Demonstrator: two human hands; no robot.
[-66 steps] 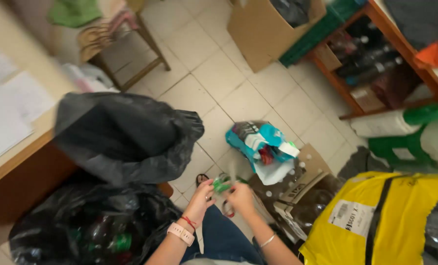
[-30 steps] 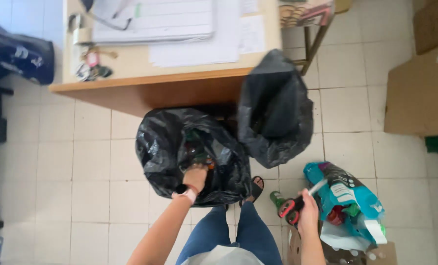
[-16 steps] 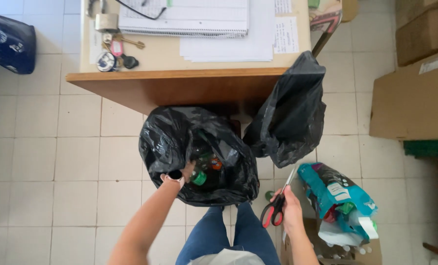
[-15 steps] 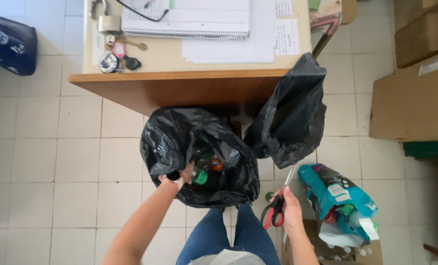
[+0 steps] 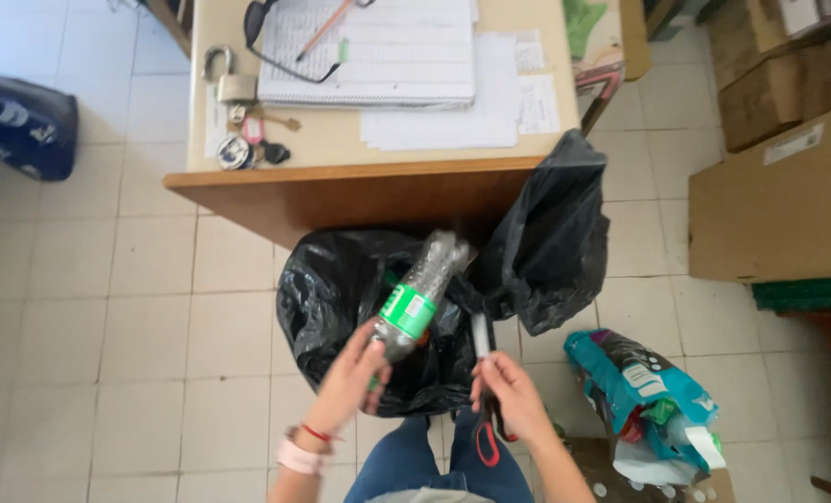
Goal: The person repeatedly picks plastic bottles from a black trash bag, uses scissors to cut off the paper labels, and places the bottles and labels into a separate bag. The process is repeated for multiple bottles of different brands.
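Nearby, black bag (image 5: pixel 341 298) under desk (image 5: pixel 360 186)

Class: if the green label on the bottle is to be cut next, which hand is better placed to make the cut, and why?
Right: the right hand already holds the scissors, blades up beside the plastic bottle that the left hand grips.

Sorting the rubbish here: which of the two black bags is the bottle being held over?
The open black bag under the bottle; the other black bag slumps right, against the desk.

Clear crinkled plastic bottle (image 5: pixel 415 300), glossy black bag (image 5: pixel 341 298)
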